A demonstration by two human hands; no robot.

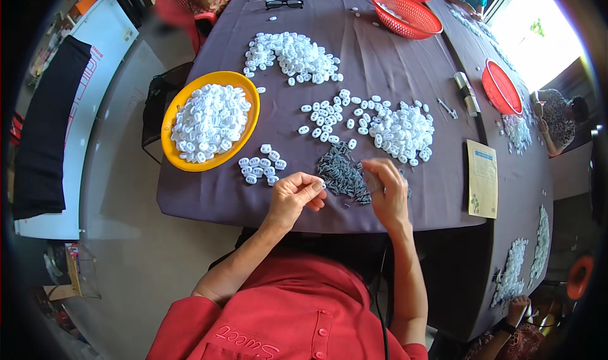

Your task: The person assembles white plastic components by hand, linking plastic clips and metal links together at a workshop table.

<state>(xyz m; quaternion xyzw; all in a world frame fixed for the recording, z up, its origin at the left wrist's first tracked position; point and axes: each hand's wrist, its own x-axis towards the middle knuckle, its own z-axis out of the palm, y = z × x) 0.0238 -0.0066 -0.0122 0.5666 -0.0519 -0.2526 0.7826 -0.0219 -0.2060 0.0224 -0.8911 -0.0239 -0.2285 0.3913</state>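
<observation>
The left hand point(295, 198) pinches a small white oval piece point(323, 184) between thumb and fingertips, just above the near edge of the table point(443, 205). The right hand point(387, 192) is raised beside it with its fingers curled; it is blurred, so I cannot tell whether it grips anything. Under and between the hands lies a pile of dark grey pins point(339, 170), perhaps small screws, partly hidden by the right hand.

To the left of the left hand sits a small cluster of white pieces point(265, 163), and beyond it a yellow-orange tray point(254, 103) bears a tall heap of similar pieces point(209, 122). Past the pins, a loose scatter point(324, 116) lies next to a denser white pile point(402, 132); another white pile point(294, 56) spreads farther up the cloth. A tan booklet point(482, 179) lies at the right. At the far end are dark-framed glasses point(284, 4) and a red basket point(408, 25). Other people sit around the tables.
</observation>
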